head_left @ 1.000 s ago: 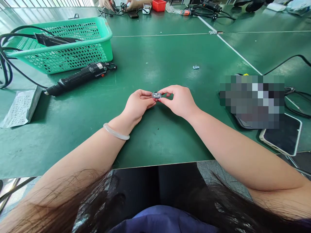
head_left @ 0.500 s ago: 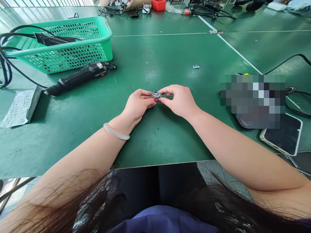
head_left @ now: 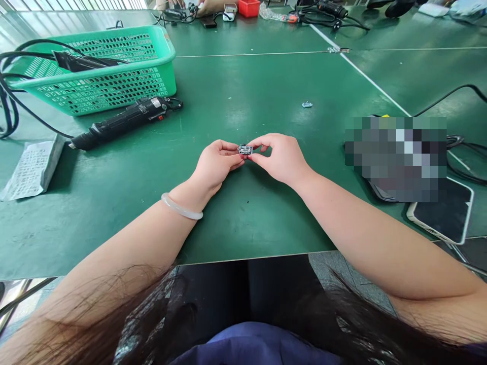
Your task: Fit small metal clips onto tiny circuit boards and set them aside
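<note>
Between my fingertips sits a small dark rectangular part point(head_left: 245, 149) with pale markings, like a tiny circuit board; its exact kind is too small to make out. My left hand point(head_left: 216, 163) pinches its left end, closed, with a pale bangle on the wrist. From the other side, my right hand point(head_left: 282, 158) grips its right end between thumb and fingers. Both hands are held over the green table point(head_left: 243, 223), near its front edge. Farther off on the tabletop lies a small grey-blue piece point(head_left: 307, 104), apart from both hands.
On the left are a black electric screwdriver point(head_left: 125, 121), a green basket point(head_left: 110, 91) with cables and a black tool, and a wrapped packet with writing point(head_left: 30, 167). At right lie a phone point(head_left: 443, 210) and a blurred-out object point(head_left: 395, 159). Another person's hands point(head_left: 209, 7) show at the far edge.
</note>
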### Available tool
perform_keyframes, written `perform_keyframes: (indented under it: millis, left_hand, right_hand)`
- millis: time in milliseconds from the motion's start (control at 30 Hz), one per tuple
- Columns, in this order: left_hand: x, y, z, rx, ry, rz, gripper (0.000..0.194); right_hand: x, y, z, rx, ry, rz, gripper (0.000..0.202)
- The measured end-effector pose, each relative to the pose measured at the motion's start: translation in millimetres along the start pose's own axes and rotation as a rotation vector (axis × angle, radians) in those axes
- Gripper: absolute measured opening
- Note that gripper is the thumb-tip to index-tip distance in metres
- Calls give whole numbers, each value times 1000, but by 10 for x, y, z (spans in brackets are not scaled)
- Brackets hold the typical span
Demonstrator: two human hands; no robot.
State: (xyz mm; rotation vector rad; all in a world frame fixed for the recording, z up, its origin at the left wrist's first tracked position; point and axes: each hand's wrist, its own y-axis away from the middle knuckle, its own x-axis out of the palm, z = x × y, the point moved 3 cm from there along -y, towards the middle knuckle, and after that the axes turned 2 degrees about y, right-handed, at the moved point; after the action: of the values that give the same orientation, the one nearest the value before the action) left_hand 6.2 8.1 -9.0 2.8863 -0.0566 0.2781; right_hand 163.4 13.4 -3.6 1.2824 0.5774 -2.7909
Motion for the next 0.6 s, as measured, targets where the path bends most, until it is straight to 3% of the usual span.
perform_keyframes:
  millis: [367, 600]
  left_hand:
    - [-4, -1, -9, -10, 14, -1, 21]
    - [21, 15, -3, -51, 142, 73, 17]
  right_hand:
    - [2, 1, -7, 6, 7, -5, 13]
    - [9, 7, 18, -10, -1, -18, 14]
